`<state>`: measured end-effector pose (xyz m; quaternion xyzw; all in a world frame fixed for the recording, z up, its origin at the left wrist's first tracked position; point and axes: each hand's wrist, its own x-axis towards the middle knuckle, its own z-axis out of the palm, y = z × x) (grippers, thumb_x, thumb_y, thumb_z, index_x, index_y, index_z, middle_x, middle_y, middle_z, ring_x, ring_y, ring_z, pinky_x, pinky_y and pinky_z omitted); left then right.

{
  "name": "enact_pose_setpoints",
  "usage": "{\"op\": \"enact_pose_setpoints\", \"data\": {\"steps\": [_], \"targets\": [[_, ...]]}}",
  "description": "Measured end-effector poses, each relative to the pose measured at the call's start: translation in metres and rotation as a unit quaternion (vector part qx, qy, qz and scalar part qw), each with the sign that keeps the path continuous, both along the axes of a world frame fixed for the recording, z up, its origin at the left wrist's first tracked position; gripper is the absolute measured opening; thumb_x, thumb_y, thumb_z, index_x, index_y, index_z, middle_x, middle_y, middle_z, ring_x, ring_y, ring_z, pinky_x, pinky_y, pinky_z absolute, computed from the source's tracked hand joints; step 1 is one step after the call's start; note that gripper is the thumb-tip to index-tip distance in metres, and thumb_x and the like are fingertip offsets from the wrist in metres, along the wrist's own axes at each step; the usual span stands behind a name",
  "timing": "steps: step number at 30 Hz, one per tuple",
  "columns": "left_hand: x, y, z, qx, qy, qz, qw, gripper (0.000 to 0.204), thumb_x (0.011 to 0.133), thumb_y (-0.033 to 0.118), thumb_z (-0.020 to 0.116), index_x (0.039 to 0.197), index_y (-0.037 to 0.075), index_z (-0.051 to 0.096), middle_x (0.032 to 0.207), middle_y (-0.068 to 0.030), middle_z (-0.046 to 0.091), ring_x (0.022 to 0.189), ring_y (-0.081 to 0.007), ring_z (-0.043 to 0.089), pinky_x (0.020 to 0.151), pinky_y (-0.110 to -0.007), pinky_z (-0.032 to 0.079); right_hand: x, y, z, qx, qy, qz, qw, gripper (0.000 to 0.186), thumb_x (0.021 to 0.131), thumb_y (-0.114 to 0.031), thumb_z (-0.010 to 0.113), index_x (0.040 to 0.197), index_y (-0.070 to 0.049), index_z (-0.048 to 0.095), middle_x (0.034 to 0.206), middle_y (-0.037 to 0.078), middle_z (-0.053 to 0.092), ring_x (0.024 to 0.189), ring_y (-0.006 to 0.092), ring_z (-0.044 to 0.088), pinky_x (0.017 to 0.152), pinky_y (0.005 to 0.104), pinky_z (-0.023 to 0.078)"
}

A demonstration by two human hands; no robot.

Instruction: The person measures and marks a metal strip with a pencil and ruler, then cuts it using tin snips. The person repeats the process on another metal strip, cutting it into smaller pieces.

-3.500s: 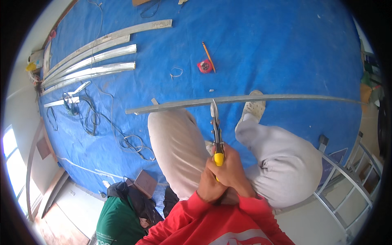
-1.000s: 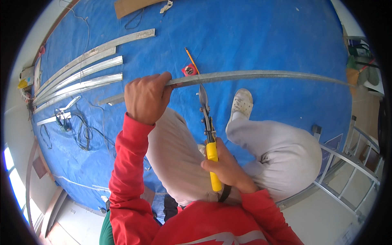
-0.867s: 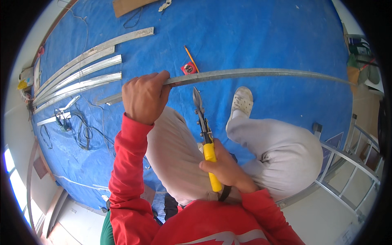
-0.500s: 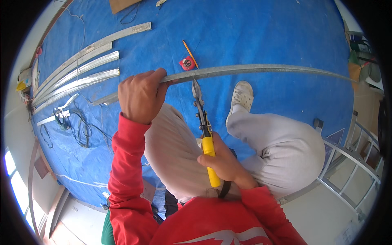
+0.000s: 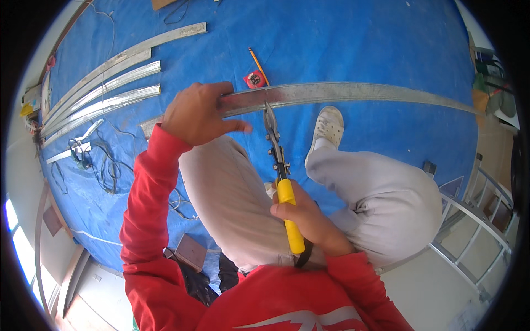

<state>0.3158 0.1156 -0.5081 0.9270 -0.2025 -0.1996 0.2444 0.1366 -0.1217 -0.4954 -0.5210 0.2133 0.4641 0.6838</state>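
Observation:
A long grey metal profile (image 5: 342, 92) stretches across the view in front of me, its broad face turned up. My left hand (image 5: 196, 113) holds it near its left part, with fingers at the far edge and the thumb stretched along the near side. In my right hand (image 5: 309, 215) are tin snips (image 5: 281, 171) with yellow handles, pointing away from me. Their jaw tips meet the near edge of the profile, just right of my left hand. Whether the blades bite into the metal I cannot tell. Beyond the profile lie a red tape measure (image 5: 255, 79) and an orange pencil (image 5: 258, 65).
Several metal profiles (image 5: 132, 70) lie on the blue tarp (image 5: 353, 44) at the left. Closer in are tangled dark cables (image 5: 107, 165) beside a tool. An aluminium ladder (image 5: 469, 207) rests at the right. My bent legs (image 5: 381, 204) flank the snips.
The profile has rolled, so its broad face now shows instead of a narrow edge. My left hand turned with it, its thumb now extended. The snips' tips remain at the near edge.

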Motion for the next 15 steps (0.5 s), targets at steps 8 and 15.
{"op": "enact_pose_setpoints", "data": {"steps": [8, 15], "targets": [[0.013, 0.014, -0.007, 0.004, -0.049, -0.051, 0.997, 0.046, 0.072, 0.012, 0.079, 0.118, 0.006, 0.07, 0.087, -0.0215, 0.071, 0.08, -0.0418, 0.069, 0.073, -0.047, 0.055, 0.009, -0.01, 0.043, 0.089, 0.161, -0.083, 0.979, 0.053, 0.095, -0.034, 0.067, 0.135, -0.003, 0.051, 0.106, 0.005, 0.059, 0.097, 0.0151, 0.056, 0.088, 0.0315, 0.047], [0.041, 0.021, -0.011, -0.03, -0.164, -0.111, 0.98, 0.057, 0.074, 0.009, 0.075, 0.131, 0.009, 0.068, 0.089, -0.0198, 0.073, 0.081, -0.0392, 0.07, 0.078, -0.045, 0.057, 0.009, -0.03, 0.074, 0.096, 0.201, -0.087, 0.971, 0.063, 0.092, -0.03, 0.063, 0.145, -0.001, 0.047, 0.119, 0.014, 0.064, 0.109, 0.0265, 0.064, 0.1, 0.0407, 0.049]]}}
